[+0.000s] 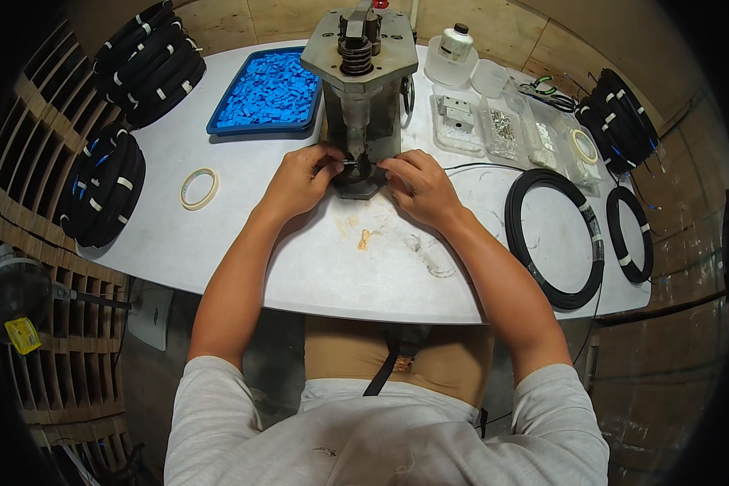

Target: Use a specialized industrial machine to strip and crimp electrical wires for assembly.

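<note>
- The left hand [300,180] sits at the foot of the small grey bench press [361,89], fingers curled together and pinched on one end of a thin dark cable piece [350,163] (too small to make out any detail).
- The right hand [417,185] mirrors it at the 3 o'clock side of the press base, fingertips closed on the other end of the same piece; a thin black cable [478,166] trails away from this hand toward 3 o'clock.
- The cable piece lies across the press base, just under the ram, between the two hands.
- On the white table [324,267], at 10 o'clock from the press, a blue tray [219,121] holds a heap of small blue plastic parts [269,87].
- A roll of pale tape [198,188] lies at 9 o'clock from the left hand, well apart from it.
- Bundles of coiled black cable [147,61] are stacked at the far 10 o'clock edge, more coils [104,186] at 9 o'clock.
- At 3 o'clock from the right hand a large black cable coil [591,243] lies flat, with a smaller coil [630,235] beside it.
- At 1 o'clock from the press stand a clear bottle [452,53] and clear trays of small metal parts [502,130].
</note>
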{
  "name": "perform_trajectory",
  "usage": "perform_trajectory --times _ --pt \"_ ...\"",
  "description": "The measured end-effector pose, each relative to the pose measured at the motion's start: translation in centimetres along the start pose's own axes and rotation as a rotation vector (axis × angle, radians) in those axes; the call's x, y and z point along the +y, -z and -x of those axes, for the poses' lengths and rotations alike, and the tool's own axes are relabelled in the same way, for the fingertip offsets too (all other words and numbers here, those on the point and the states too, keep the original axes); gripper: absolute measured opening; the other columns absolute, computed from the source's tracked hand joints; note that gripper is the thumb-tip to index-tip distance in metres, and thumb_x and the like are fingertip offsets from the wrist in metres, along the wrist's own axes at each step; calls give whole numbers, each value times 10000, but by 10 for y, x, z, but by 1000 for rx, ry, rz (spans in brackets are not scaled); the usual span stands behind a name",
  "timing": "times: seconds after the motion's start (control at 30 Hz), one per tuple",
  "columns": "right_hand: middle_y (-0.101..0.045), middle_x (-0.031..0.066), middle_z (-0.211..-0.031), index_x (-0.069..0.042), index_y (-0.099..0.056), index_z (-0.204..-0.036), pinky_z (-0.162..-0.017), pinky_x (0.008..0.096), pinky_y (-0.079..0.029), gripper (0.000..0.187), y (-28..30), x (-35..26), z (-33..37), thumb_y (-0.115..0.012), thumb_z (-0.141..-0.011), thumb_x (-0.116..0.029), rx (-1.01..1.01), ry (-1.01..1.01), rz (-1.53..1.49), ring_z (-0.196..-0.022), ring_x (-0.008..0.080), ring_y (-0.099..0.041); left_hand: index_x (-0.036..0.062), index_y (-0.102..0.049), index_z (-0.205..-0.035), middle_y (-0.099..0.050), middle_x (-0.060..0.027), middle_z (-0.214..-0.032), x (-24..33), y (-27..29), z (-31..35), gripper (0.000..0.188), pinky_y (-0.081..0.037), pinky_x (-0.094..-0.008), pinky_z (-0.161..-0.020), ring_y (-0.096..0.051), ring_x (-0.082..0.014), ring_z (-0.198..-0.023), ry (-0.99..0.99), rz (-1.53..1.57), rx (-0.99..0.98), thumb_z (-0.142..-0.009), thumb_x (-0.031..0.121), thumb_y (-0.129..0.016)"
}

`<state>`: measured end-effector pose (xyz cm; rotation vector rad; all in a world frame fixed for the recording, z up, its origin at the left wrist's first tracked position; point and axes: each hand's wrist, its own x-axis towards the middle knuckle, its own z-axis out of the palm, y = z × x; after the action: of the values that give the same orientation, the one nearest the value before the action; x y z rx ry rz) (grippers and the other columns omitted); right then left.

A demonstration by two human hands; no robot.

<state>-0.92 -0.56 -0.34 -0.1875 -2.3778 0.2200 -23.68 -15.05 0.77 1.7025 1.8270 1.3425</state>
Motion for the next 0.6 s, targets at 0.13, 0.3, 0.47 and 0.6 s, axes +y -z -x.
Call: perform_trajectory --times 0.13,0.3,0.47,0.6 --pt "-676 87 -979 -96 -743 -1132 -841 402 -547 349 1 -1 1 -770 -794 -15 8 -18 -27 -929 288 -664 -21 -733 -1126 -783 -178 -1004 1 -2 1 179 -593 -370 -861 -767 -280 -912 8 -1 -12 -984 70 -672" --pt "-672 88 -991 -100 -735 -1142 -838 402 -549 364 -2 -1 2 -769 -790 -10 2 -23 -17 -927 289 -665 -28 -733 -1110 -780 -186 -1012 0 -1 3 178 -590 -376 -860 -764 -285 -914 65 33 0 -976 70 -667" --pt "-671 88 -995 -110 -729 -1154 -845 406 -539 376 -2 -1 2 -761 -796 0 12 -30 -5 -925 293 -664 -37 -728 -1090 -784 -188 -1028 27 18 -18 183 -586 -385 -874 -758 -291 -929 87 -160 -205 -949 57 -659" --pt "-673 88 -990 -110 -730 -1154 -843 402 -532 374 -2 0 3 -758 -799 5 16 -8 25 -920 295 -662 -34 -724 -1097 -790 -185 -1044 22 21 -25 191 -579 -378 -898 -756 -288 -962 166 -76 -307 -942 59 -664"
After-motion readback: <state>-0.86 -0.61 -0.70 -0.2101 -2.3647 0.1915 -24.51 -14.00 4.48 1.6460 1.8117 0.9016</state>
